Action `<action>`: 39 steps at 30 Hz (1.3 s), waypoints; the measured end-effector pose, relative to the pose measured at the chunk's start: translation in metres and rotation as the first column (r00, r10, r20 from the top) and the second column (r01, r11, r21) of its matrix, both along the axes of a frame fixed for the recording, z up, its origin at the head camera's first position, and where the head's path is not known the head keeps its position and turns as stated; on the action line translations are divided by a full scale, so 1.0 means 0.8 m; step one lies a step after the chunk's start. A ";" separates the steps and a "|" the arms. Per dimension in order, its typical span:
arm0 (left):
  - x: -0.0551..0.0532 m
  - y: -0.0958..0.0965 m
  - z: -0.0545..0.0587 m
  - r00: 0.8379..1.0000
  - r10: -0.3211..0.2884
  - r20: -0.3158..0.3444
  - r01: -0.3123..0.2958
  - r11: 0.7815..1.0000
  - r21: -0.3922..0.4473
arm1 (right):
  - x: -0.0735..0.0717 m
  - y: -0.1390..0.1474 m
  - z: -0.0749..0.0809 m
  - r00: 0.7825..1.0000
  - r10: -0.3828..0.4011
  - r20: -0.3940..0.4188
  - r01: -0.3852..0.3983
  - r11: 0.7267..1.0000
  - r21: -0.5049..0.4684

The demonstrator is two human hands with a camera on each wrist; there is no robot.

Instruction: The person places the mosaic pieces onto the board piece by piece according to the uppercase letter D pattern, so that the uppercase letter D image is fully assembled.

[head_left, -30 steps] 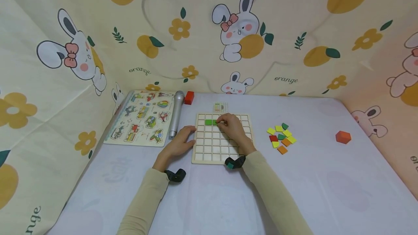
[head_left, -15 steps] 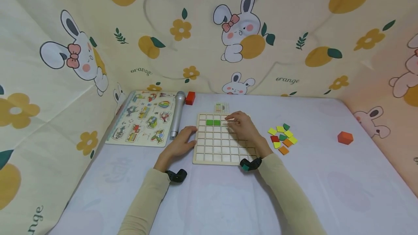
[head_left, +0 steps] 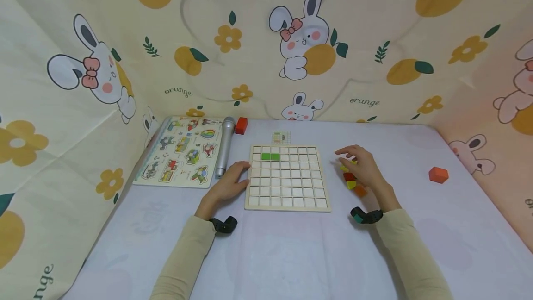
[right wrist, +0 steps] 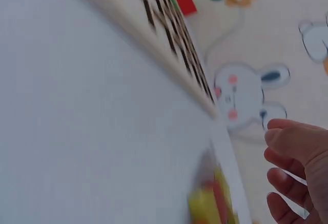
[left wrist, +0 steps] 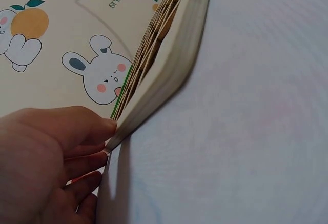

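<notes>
A square wooden grid board point(head_left: 287, 209) lies in the middle of the head view, with two green square tiles point(head_left: 270, 156) side by side in its upper rows. My left hand point(head_left: 228, 182) rests by the board's left edge. In the left wrist view, the thumb and fingertips of that left hand point(left wrist: 41, 157) touch the board's rim point(left wrist: 169, 70). To the right of the board, my right hand point(head_left: 365, 165) hovers over a loose group of tiles, its fingers loosely bent and holding nothing. A red tile point(head_left: 349, 177), a yellow tile point(head_left: 351, 184) and an orange tile point(head_left: 360, 191) show below it; others are covered.
On the left lie a picture puzzle board point(head_left: 179, 152) and a silver microphone point(head_left: 225, 147). Behind it sits a red block point(head_left: 241, 125), with a small grid-patterned card point(head_left: 281, 137) beyond the grid board. An orange-red block point(head_left: 438, 175) stands far right. Printed cloth walls surround the table.
My right hand has left the green tiles on the grid and moved right, over the loose tiles. Both green tiles stay on the board. The left hand has not moved.
</notes>
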State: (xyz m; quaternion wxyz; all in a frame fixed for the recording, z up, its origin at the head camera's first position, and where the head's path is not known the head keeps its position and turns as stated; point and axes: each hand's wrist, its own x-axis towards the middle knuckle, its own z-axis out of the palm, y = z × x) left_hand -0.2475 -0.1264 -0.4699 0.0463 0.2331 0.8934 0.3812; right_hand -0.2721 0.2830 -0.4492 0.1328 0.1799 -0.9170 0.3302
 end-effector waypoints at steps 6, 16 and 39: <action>0.001 0.000 0.000 1.000 0.004 0.010 -0.004 1.000 0.003 | 0.011 0.039 0.000 0.992 -0.099 0.083 0.097 0.995 0.033; 0.002 -0.002 0.000 1.000 0.017 0.020 -0.017 1.000 0.001 | 0.012 0.057 -0.007 0.966 -0.138 0.217 0.117 0.987 0.107; -0.001 -0.001 0.000 1.000 0.009 0.005 -0.009 1.000 -0.010 | -0.006 0.011 -0.002 0.995 -0.061 0.076 0.061 0.998 0.012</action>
